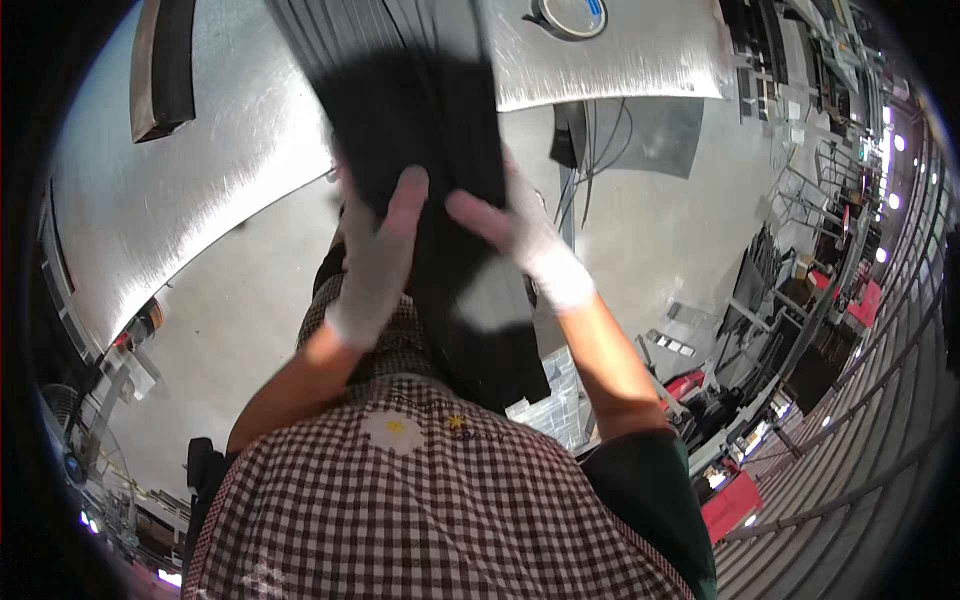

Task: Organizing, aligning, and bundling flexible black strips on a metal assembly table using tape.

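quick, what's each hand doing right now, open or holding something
Left hand: white-gloved, closed on the long black fabric piece.
Right hand: white-gloved, gripping the same black fabric piece from its other side.

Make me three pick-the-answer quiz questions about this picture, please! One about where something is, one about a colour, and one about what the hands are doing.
1. Where is the round dial-like thing?
A. On the metal table
B. On the floor
C. In a hand

2. What colour are the gloves?
A. Red
B. White
C. Blue

3. What are the hands doing?
A. Resting empty
B. Gripping the dark cloth
C. Waving

Answers:
1 A, it sits at the tabletop's far edge.
2 B, the left hand and right hand both wear white.
3 B, fingers of both press on the cloth.
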A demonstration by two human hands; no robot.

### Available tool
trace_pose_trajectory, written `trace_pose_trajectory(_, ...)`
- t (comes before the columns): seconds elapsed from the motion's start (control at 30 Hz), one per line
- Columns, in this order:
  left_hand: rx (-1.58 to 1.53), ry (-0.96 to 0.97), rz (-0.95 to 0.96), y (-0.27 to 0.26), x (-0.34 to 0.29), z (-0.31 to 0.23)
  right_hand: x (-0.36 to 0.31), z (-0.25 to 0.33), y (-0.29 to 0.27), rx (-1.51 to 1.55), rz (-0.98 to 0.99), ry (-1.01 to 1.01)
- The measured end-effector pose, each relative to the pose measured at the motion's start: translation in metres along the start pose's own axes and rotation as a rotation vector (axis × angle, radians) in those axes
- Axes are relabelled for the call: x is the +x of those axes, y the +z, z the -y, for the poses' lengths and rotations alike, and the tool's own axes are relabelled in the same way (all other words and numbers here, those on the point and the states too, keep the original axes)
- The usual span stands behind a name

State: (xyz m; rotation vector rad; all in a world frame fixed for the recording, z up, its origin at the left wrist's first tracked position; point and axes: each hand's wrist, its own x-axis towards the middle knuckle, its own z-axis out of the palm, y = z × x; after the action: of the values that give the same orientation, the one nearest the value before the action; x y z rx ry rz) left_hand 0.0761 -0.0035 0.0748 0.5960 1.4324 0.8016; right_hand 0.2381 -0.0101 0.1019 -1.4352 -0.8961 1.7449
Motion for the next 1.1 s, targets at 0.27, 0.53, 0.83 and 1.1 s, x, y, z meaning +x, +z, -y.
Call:
trace_pose_trajectory(0.27,0.140,0.263,0.109,-0.020,-0.034,0.083,-0.030,-0.033,-0.023,-0.611,-0.044,-0.098)
trace_pose_trajectory(0.53,0.215,0.286,0.107,-0.020,-0.042,0.083,-0.014,-0.016,-0.015,-0.480,-0.047,-0.071)
trace_pose_trajectory(0.83,-0.005,0.172,0.061,-0.004,-0.011,0.060,0.015,-0.052,-0.018,0.141,0.011,0.062)
trace_pose_trajectory(1.1,-0.391,0.177,0.052,0.008,-0.020,0.002,-0.003,-0.005,-0.001,0.278,0.042,-0.052)
